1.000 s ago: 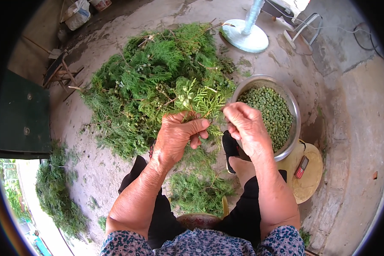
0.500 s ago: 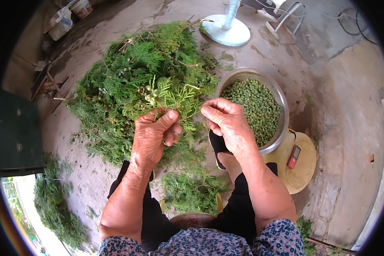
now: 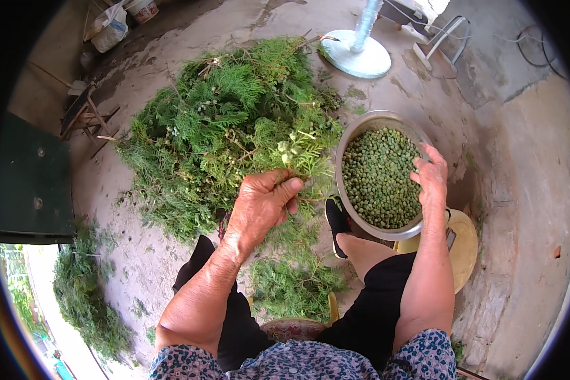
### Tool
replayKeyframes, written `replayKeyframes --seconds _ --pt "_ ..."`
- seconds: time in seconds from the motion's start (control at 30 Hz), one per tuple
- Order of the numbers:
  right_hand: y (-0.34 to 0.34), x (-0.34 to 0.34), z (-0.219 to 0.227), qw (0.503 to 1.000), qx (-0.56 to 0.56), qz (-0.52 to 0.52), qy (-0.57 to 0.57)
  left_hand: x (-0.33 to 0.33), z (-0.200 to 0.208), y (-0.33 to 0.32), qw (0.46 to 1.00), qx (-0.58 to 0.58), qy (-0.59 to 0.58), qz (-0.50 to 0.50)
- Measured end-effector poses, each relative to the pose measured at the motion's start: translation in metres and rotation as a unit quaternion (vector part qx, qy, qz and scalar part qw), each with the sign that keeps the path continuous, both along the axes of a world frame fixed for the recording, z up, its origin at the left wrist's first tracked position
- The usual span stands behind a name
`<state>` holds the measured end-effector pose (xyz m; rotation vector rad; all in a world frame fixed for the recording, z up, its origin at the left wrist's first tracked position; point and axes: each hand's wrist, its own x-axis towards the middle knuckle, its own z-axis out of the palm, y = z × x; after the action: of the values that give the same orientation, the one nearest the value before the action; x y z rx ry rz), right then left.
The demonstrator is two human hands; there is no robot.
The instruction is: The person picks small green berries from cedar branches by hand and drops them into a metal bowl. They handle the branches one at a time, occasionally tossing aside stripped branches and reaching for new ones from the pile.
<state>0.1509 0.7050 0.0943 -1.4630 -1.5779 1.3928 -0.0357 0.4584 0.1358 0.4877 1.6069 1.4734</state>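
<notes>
My left hand (image 3: 263,201) is closed around the stem of a small evergreen sprig (image 3: 310,166). Pale green cones (image 3: 289,149) cluster at the sprig's tip, in front of a big heap of cut evergreen branches (image 3: 228,107). To the right, my right hand (image 3: 432,178) is over the right side of a metal basin (image 3: 351,201). Its fingers are apart, with nothing visible in them. Many small green cones (image 3: 383,180) fill much of the basin.
A round yellowish stool (image 3: 465,253) is beside the basin, with a phone partly hidden by my right forearm. More cuttings (image 3: 297,288) lie between my legs and in a pile (image 3: 85,304) at left. A white round stand base (image 3: 359,58) stands at the back.
My right hand has moved away from the sprig to the basin's right side, its fingers opening. My left hand has shifted right, still holding the sprig. The whole view has shifted slightly.
</notes>
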Motion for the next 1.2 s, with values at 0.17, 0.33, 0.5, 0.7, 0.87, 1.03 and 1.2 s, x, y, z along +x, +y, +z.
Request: replayKeyframes --seconds 0.17,0.33,0.5,0.7,0.87,1.03,1.2 --pt "0.007 0.011 0.000 0.993 0.022 -0.071 -0.093 -0.001 -0.012 -0.001 0.994 0.018 0.098 -0.048" --pt "-0.029 -0.024 0.020 0.980 0.117 0.030 0.156 0.005 -0.017 0.003 0.974 0.002 0.212 -0.083" --pt "-0.090 -0.051 0.060 0.975 0.023 0.139 0.171 0.003 -0.023 0.001 0.914 -0.023 0.393 -0.097" --pt "-0.125 -0.074 0.045 0.913 0.288 0.278 0.082 0.011 -0.019 0.002 0.884 -0.015 0.458 -0.090" --pt "-0.130 -0.078 0.037 0.925 0.295 0.218 0.100 0.011 -0.013 0.000 0.900 -0.038 0.420 -0.110" --pt "-0.108 -0.067 0.046 0.978 -0.002 0.111 0.179 0.007 -0.010 -0.004 0.910 0.019 0.402 -0.094" --pt "-0.097 -0.065 0.046 0.886 -0.254 0.099 0.376 0.002 -0.010 -0.008 0.903 -0.014 0.415 -0.108"
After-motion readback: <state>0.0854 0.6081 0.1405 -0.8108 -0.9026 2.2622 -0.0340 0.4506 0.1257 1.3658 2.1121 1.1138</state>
